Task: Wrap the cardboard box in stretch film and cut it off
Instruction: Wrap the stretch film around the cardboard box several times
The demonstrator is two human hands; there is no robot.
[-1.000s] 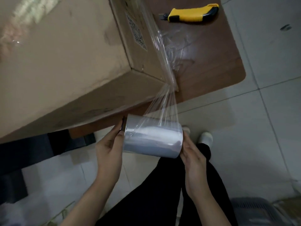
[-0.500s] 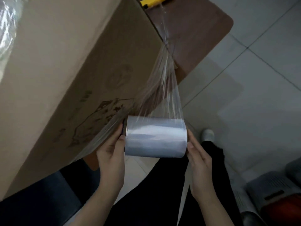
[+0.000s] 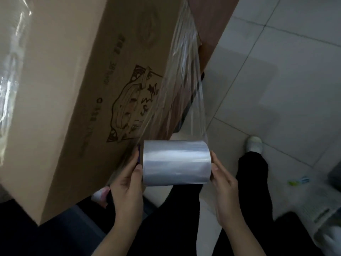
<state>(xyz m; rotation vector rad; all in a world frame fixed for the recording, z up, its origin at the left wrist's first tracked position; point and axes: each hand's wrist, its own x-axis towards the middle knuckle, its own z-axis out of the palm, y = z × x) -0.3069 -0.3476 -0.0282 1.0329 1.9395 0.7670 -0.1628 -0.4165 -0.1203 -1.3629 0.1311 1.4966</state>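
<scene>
A large brown cardboard box [image 3: 77, 85] with a printed drawing on its side fills the left and centre. A roll of clear stretch film [image 3: 176, 162] hangs in front of the box's lower side. My left hand [image 3: 128, 182] grips the roll's left end and my right hand [image 3: 224, 183] grips its right end. A stretched sheet of film [image 3: 181, 85] runs from the roll up to the box's far corner. Film also covers the box's left face [image 3: 11, 74].
The brown wooden table [image 3: 214, 30] under the box shows at the top, its edge beside the film. White floor tiles [image 3: 276, 80] spread to the right. My dark trouser legs and a white shoe [image 3: 254, 145] are below. Some clutter lies at the lower right [image 3: 317, 204].
The view has swung left along the box's long side as the roll travelled that way, drawing out more film. The yellow knife on the table has left the view.
</scene>
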